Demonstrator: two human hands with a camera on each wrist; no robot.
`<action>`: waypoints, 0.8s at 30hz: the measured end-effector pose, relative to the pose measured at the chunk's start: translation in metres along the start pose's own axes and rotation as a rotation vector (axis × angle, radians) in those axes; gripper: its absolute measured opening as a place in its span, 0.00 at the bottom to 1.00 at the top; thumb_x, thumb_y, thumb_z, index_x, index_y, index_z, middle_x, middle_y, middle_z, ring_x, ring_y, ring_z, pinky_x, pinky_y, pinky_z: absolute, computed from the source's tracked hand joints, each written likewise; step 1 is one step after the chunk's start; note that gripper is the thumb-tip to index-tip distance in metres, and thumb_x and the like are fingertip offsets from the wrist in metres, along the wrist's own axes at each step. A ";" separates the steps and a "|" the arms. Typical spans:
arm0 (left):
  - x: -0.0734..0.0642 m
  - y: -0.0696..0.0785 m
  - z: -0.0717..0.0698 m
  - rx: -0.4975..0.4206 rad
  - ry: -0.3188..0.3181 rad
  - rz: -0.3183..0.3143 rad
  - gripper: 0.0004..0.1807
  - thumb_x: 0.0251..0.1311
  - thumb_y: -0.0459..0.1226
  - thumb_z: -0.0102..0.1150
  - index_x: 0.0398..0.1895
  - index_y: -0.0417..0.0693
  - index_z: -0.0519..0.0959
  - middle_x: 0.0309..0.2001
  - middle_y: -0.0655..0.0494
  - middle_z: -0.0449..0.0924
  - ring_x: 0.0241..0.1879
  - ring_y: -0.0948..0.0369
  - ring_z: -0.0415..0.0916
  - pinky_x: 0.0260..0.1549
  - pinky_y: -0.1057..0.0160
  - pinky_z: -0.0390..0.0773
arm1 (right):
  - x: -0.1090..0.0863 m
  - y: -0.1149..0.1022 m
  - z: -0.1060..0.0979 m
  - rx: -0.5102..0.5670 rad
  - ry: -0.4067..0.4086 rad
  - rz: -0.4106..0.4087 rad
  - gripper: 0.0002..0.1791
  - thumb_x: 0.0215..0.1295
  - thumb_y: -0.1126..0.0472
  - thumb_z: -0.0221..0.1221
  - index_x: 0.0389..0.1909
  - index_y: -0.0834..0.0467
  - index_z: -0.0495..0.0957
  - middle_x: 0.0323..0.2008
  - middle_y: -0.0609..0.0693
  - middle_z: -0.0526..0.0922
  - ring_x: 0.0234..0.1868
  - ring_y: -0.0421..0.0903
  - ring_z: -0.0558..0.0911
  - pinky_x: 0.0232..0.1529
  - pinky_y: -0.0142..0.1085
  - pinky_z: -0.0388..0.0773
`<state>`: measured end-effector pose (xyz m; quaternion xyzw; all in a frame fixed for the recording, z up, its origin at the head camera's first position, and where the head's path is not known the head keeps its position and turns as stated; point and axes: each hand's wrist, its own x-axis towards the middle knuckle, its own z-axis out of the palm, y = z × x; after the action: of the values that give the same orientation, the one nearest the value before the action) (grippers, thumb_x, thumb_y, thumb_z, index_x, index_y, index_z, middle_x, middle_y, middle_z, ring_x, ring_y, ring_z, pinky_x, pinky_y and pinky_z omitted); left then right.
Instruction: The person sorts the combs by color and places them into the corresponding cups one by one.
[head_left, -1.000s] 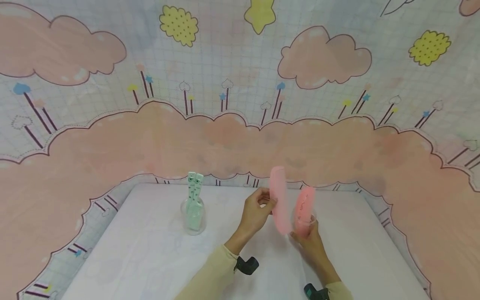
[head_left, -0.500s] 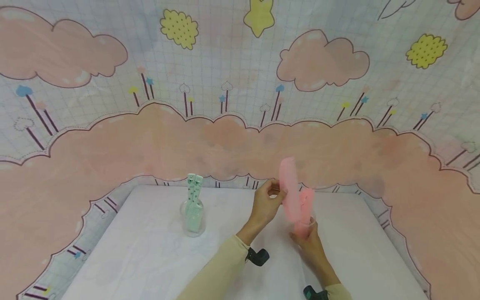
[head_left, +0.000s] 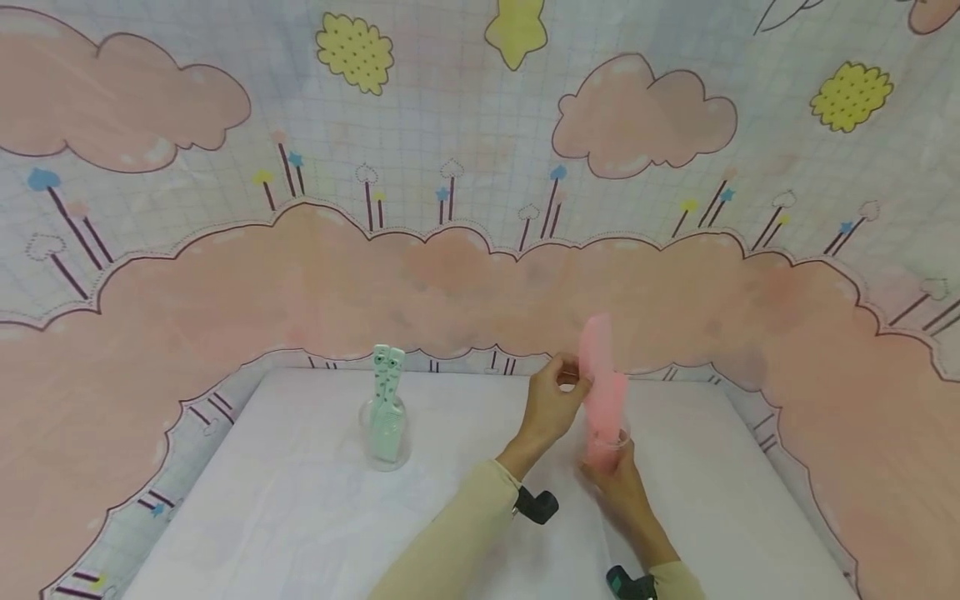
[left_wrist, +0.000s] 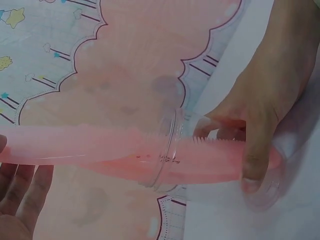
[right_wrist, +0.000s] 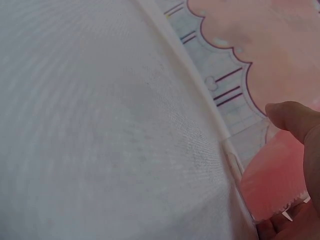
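My left hand (head_left: 553, 404) pinches a pale pink comb (head_left: 596, 354) near its upper part, between thumb and fingers. The comb stands upright, its lower end inside the mouth of a clear cup (left_wrist: 172, 142). A second, deeper pink comb (left_wrist: 220, 160) leans inside that cup; its teeth and some small dark lettering show in the left wrist view. Around the cup's lower part my right hand (head_left: 618, 483) grips, thumb on the near side. In the right wrist view only part of the right hand (right_wrist: 305, 135) and a pink comb (right_wrist: 275, 175) show.
A second clear cup (head_left: 370, 429) stands left on the white table (head_left: 285, 500), holding mint-green items (head_left: 386, 392) with dark-patterned handles. Behind the table hangs a printed cloth (head_left: 420, 292) with clouds. Dark wrist cameras sit on both wrists.
My left hand has moved right with the pale pink comb, from beside the cup to above it, and the comb's lower end has gone into the cup. The right hand stays in place.
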<state>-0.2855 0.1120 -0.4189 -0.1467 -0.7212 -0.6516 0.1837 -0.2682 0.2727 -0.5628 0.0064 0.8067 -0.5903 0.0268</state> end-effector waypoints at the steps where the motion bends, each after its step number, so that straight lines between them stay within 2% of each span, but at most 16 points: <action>1: 0.000 0.000 0.001 0.006 -0.002 0.002 0.07 0.61 0.33 0.63 0.41 0.42 0.79 0.38 0.47 0.83 0.37 0.60 0.82 0.34 0.74 0.80 | 0.000 0.000 0.000 -0.004 0.002 0.001 0.59 0.59 0.51 0.68 0.77 0.53 0.35 0.73 0.63 0.56 0.72 0.59 0.61 0.73 0.60 0.57; 6: 0.001 -0.003 0.004 0.030 -0.017 0.001 0.07 0.61 0.34 0.62 0.41 0.43 0.78 0.38 0.49 0.83 0.37 0.64 0.81 0.34 0.73 0.80 | 0.001 0.001 -0.002 -0.029 0.008 -0.006 0.59 0.58 0.49 0.68 0.77 0.55 0.35 0.73 0.64 0.56 0.72 0.60 0.60 0.73 0.60 0.55; 13: 0.001 -0.009 0.008 0.095 -0.040 -0.030 0.08 0.63 0.36 0.62 0.43 0.45 0.80 0.39 0.51 0.85 0.41 0.63 0.81 0.38 0.72 0.80 | 0.003 0.001 -0.002 -0.045 0.013 -0.048 0.57 0.59 0.50 0.68 0.76 0.57 0.37 0.73 0.66 0.57 0.74 0.61 0.60 0.74 0.60 0.55; 19: -0.004 -0.018 0.011 0.118 -0.059 -0.024 0.08 0.63 0.37 0.62 0.43 0.45 0.80 0.39 0.51 0.85 0.41 0.62 0.81 0.36 0.74 0.80 | 0.001 0.000 -0.001 -0.016 0.013 -0.015 0.59 0.59 0.47 0.68 0.77 0.55 0.35 0.74 0.65 0.55 0.73 0.60 0.60 0.72 0.59 0.58; 24: -0.009 -0.026 0.015 0.139 -0.060 -0.023 0.11 0.61 0.34 0.63 0.46 0.46 0.80 0.38 0.52 0.85 0.39 0.64 0.81 0.34 0.75 0.80 | -0.002 0.002 -0.003 -0.074 0.024 -0.008 0.57 0.58 0.46 0.68 0.75 0.57 0.38 0.71 0.66 0.60 0.70 0.60 0.64 0.70 0.58 0.61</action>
<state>-0.2905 0.1241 -0.4473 -0.1449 -0.7715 -0.5973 0.1644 -0.2659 0.2763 -0.5636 0.0092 0.8282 -0.5602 0.0150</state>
